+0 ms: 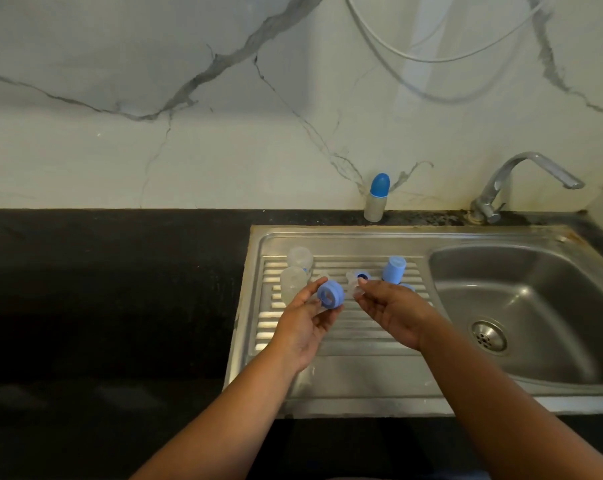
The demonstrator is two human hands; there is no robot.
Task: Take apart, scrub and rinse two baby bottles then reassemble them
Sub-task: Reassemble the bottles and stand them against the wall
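Note:
My left hand [305,323] pinches a blue screw ring [330,294] above the steel drainboard [345,372]. Close to its right, my right hand [395,315] pinches a clear silicone teat [354,290] at its fingertips. Two clear bottle bodies [295,273] lie on the drainboard's far left ribs. A blue cap [394,269] stands behind my right hand, with another blue ring [361,276] beside it, partly hidden by my fingers. A whole baby bottle with a blue cap [377,199] stands upright against the wall.
The sink basin [521,306] with its drain lies to the right, under a chrome tap [521,181]. A black counter [102,289] stretches to the left. A white hose [414,53] hangs on the marble wall.

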